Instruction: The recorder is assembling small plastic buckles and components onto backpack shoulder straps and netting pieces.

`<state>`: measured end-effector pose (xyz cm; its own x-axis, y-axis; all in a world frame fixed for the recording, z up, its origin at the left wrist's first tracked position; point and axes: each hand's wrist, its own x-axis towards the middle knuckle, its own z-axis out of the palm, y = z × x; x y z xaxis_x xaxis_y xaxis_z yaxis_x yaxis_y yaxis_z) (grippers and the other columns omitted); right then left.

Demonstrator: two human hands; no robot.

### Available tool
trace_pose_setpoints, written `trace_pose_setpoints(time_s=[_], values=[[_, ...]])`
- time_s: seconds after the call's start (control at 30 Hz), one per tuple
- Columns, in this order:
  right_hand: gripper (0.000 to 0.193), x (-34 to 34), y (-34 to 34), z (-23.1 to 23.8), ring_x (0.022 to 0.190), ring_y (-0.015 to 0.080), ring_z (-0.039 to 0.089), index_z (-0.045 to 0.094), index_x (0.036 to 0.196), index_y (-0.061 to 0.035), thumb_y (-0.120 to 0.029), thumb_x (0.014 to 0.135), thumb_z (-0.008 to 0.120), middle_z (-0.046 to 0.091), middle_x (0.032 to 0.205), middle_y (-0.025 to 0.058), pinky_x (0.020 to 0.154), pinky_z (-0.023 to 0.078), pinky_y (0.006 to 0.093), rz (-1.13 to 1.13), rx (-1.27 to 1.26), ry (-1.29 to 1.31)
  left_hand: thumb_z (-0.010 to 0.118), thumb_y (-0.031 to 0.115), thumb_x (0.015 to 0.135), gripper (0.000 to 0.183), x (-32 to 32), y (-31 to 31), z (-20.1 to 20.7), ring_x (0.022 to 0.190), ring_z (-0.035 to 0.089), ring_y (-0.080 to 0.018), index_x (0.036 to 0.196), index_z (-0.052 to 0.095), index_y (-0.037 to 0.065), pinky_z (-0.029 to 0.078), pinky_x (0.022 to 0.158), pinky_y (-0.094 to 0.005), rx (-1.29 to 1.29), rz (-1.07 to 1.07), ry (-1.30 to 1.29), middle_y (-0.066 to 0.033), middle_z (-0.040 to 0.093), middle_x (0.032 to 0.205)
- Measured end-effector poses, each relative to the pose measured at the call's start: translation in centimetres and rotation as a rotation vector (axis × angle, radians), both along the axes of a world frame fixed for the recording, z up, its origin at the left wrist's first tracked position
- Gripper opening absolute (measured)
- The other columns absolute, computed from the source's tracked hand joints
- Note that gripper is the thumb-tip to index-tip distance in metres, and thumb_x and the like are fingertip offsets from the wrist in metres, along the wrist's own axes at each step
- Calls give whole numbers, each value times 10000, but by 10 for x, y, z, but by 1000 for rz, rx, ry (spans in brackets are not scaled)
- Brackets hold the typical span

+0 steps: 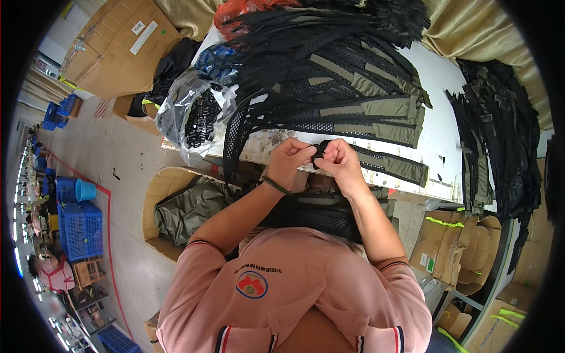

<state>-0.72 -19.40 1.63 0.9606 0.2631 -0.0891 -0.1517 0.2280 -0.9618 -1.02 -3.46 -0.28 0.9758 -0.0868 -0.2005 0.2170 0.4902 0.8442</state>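
Observation:
Just in front of the table's near edge, my left hand [287, 162] and my right hand [342, 166] pinch a small black piece [319, 152] between them. It looks like a strap end or a buckle, but fingers cover too much of it to tell. Right beside my right hand lies a black mesh and olive fabric strip [391, 166]. Behind both hands, a thick pile of similar strips [376, 107] fans across the table. To the left, a clear plastic bag [176, 120] holds many small black plastic buckles [206, 117].
The white table [441, 126] has a worn front edge. More dark strips [500, 129] hang at the right. Open cardboard boxes stand lower left [152, 203] and lower right [438, 241]. A large carton [118, 50] sits back left. Blue crates [80, 229] line the floor further left.

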Motion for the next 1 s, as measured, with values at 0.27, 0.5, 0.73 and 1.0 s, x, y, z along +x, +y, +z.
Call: trace_pose_setpoints(time_s=[0.27, 0.5, 0.73, 1.0], values=[[248, -2, -3, 3, 651, 28, 501, 477, 869, -54, 120, 777, 626, 521, 721, -29, 601, 433, 165, -11, 62, 50, 690, -37, 778, 169, -6, 1, 0, 932, 612, -144, 923, 606, -10, 503, 806, -252, 116, -100, -357, -98, 622, 1008], [180, -9, -4, 14, 689, 75, 557, 522, 965, -20, 65, 832, 608, 537, 762, -6, 675, 529, 239, -92, 251, 182, 642, -114, 765, 260, -8, -1, 0, 1033, 526, -156, 986, 580, 9, 447, 925, -300, 176, -116, -575, -94, 530, 1083], [164, 1, -23, 17, 717, 40, 492, 635, 953, -13, -162, 923, 573, 582, 784, -24, 612, 432, 216, 169, -296, -99, 664, -72, 754, 197, -3, 11, 12, 882, 535, -136, 917, 619, 30, 435, 736, -253, 595, -246, -737, -51, 538, 945], [135, 5, -36, 42, 746, 40, 492, 603, 904, -5, -128, 919, 549, 578, 771, -26, 661, 421, 208, 407, -401, 62, 606, 89, 877, 145, -28, 26, 21, 699, 568, -103, 953, 487, 57, 470, 636, -240, 114, -601, -220, 6, 523, 839]])
